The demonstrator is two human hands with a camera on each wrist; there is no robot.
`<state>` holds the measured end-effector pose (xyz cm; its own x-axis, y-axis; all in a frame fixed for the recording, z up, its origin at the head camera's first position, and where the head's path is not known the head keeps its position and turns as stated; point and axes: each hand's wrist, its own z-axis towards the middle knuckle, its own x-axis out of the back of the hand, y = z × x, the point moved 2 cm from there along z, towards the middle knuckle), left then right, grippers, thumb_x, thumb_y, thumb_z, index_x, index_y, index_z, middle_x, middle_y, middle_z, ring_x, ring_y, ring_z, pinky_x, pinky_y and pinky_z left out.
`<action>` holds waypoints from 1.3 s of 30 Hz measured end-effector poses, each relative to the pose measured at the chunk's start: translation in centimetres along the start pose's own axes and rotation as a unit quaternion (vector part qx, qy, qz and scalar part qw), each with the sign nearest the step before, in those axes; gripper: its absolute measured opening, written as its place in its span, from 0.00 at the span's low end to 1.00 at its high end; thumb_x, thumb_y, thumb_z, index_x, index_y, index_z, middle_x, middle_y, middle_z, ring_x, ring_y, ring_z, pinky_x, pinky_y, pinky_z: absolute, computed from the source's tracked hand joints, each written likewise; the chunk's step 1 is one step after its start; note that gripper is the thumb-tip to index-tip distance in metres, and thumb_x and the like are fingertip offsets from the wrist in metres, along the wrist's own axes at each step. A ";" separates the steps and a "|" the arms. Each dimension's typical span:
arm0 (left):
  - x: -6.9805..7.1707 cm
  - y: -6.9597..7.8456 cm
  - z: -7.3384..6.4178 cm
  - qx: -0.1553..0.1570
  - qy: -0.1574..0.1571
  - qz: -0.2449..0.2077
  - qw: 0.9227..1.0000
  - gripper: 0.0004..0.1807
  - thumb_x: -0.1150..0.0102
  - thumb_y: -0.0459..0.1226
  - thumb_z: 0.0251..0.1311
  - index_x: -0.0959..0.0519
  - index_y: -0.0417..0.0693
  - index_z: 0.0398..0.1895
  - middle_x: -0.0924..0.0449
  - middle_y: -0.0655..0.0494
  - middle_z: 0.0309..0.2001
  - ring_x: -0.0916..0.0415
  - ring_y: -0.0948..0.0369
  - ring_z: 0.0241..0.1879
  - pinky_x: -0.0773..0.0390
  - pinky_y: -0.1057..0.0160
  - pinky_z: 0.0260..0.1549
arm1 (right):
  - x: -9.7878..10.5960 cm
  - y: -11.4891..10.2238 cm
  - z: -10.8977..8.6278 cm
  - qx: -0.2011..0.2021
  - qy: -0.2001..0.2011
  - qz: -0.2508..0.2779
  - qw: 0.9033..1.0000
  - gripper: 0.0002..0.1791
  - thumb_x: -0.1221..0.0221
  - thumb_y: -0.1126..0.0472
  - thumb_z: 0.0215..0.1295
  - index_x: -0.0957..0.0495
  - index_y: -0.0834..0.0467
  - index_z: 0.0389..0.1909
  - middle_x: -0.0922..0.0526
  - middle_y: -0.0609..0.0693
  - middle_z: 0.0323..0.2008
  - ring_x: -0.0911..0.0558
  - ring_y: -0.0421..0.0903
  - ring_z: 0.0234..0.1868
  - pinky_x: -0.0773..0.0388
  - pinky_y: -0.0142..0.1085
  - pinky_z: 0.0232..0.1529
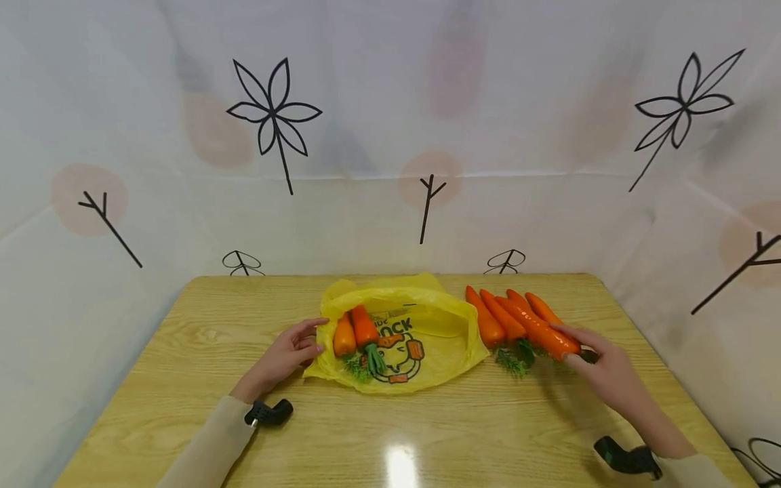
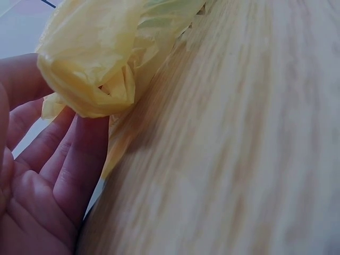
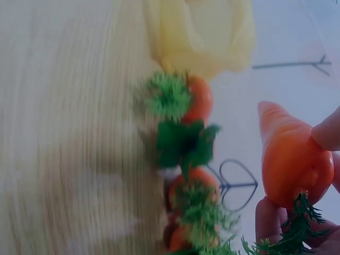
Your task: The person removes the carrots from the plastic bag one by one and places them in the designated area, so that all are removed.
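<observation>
My left hand (image 1: 283,356) holds the left edge of a yellow plastic bag (image 1: 439,362) that lies on the table with its mouth toward me. In the left wrist view, the fingers (image 2: 79,164) reach behind a fold of the bag. Inside the bag, at its left, lie two orange carrots (image 1: 365,325) with green tops. To the right of the bag, my right hand (image 1: 610,379) grips a carrot (image 1: 546,337) near its leafy end, raised above the others. The right wrist view shows this carrot (image 3: 292,159) between thumb and fingers, its green top hanging down.
Several more carrots (image 1: 488,322) lie side by side on the wooden table (image 1: 342,440), right of the bag, their leafy ends toward me. Behind the table and at its sides hangs a white cloth (image 1: 366,224) with plant drawings. A dark cable (image 1: 759,454) shows at the lower right.
</observation>
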<state>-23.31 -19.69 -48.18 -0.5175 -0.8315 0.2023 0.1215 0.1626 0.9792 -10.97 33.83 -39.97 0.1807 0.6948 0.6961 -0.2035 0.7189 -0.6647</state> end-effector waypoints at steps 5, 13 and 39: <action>0.0 0.0 0.1 -0.007 -0.003 0.000 1.000 0.29 0.43 0.36 0.72 0.37 0.46 0.74 0.37 0.54 0.23 0.39 0.63 0.21 0.33 0.66 0.25 | 0.8 1.3 0.2 -0.024 0.014 -0.005 1.000 0.23 0.43 0.66 0.71 0.26 0.60 0.66 0.26 0.47 0.56 0.29 0.32 0.39 0.29 0.34 0.24; 0.0 -0.1 0.1 -0.007 -0.004 0.001 1.000 0.29 0.44 0.36 0.72 0.37 0.46 0.73 0.37 0.54 0.22 0.39 0.63 0.21 0.33 0.65 0.24 | 2.1 3.3 0.2 -0.077 0.007 0.008 0.997 0.25 0.46 0.60 0.75 0.31 0.58 0.71 0.30 0.65 0.59 0.28 0.40 0.30 0.33 0.37 0.18; 0.0 -0.1 0.0 -0.010 -0.001 -0.011 1.000 0.30 0.43 0.33 0.71 0.38 0.41 0.74 0.34 0.54 0.24 0.38 0.64 0.21 0.33 0.66 0.25 | 2.6 7.6 0.3 -0.179 -0.006 -0.017 0.984 0.33 0.49 0.49 0.77 0.38 0.65 0.73 0.32 0.75 0.59 0.35 0.46 0.24 0.35 0.37 0.21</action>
<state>-23.31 -19.68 -48.26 -0.5213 -0.8339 0.1815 0.1281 0.1339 0.9827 -12.38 41.05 -43.13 0.1689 0.6719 0.7212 0.1540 0.7047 -0.6926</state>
